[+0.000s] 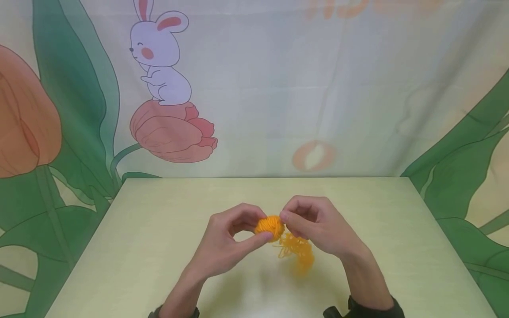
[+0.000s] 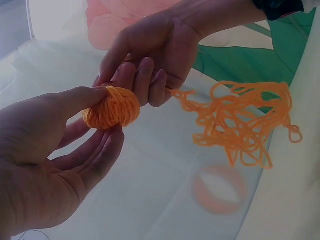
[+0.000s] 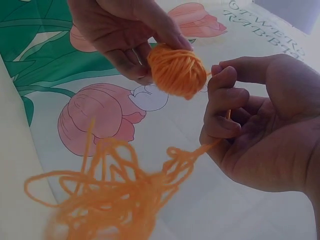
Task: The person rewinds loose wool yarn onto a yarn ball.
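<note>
A small orange ball of yarn (image 1: 270,227) is pinched between the thumb and fingers of my left hand (image 1: 228,240), above the table. Close to its right side, my right hand (image 1: 324,225) pinches the yarn strand that runs from the ball, fingers curled. In the right wrist view the strand (image 3: 228,114) passes through the curled fingers of the right hand (image 3: 265,120). From below that hand hangs a loose tangle of orange yarn (image 2: 245,120), full of loops. The left wrist view shows the wound ball (image 2: 112,108) with the left thumb on top and fingertips beneath.
A pale yellow-green table (image 1: 159,229) lies under both hands. Behind it hangs a cloth backdrop (image 1: 258,88) printed with a rabbit, tulips and green leaves. Dark cuffs (image 1: 374,308) show at the wrists.
</note>
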`<move>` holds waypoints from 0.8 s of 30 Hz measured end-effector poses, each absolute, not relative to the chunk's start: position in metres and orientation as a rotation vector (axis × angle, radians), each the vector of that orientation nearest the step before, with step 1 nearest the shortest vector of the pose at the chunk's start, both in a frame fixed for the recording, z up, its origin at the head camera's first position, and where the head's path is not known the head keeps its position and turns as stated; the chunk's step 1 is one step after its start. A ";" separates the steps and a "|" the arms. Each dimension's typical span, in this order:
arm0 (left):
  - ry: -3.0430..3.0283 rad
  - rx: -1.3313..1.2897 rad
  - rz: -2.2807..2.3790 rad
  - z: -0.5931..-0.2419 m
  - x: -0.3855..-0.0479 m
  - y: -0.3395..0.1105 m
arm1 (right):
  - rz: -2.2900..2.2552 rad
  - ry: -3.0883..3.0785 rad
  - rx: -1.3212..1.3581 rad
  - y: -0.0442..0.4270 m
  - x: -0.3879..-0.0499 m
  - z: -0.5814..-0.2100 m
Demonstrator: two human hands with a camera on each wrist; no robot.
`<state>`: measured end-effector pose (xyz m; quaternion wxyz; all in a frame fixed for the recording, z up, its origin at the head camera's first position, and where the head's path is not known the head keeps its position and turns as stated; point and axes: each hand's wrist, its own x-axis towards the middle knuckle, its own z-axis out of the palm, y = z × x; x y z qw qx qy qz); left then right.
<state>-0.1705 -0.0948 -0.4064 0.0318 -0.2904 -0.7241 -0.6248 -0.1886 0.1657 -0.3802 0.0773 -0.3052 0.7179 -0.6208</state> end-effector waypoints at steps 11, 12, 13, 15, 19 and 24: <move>-2.210 -0.828 -1.911 -0.407 -0.172 -0.094 | -1.766 2.228 -1.002 0.161 -0.181 -0.374; -2.204 -0.824 -1.914 -0.407 -0.172 -0.094 | -1.754 2.239 -1.015 0.161 -0.181 -0.374; -2.199 -0.818 -1.916 -0.407 -0.172 -0.094 | -1.744 2.250 -1.027 0.161 -0.181 -0.375; -2.190 -0.798 -1.922 -0.407 -0.173 -0.093 | -1.729 2.264 -1.042 0.161 -0.180 -0.375; -2.163 -0.742 -1.948 -0.407 -0.173 -0.093 | -1.713 2.254 -1.067 0.161 -0.180 -0.375; -2.112 -0.658 -1.996 -0.407 -0.173 -0.093 | -1.725 2.182 -1.067 0.157 -0.179 -0.376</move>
